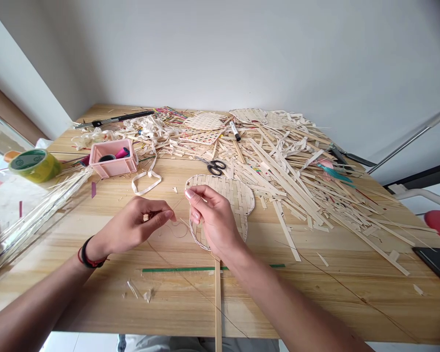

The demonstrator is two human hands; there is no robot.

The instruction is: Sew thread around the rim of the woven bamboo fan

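Observation:
In the head view, my left hand [143, 222] is closed in a pinch on a thin brown thread [181, 279], whose tail trails down across the table. My right hand [216, 215] also pinches, with a fine strand running from its fingertips toward the left hand; whether a needle is there is too small to tell. Beneath the right hand lies a woven bamboo fan [242, 195] with a bound rim. Its flat wooden handle [217, 303] points toward me over the table edge. The right hand and wrist cover part of the fan.
Black-handled scissors [216, 167] lie behind the fan. A pink basket [113, 168] holds thread spools, left of a white ribbon [146, 183]. Tape [34, 165] is far left. Bamboo strips [289, 181] pile up right and back, near a marker [235, 131]. A green strip [176, 269] crosses under the handle.

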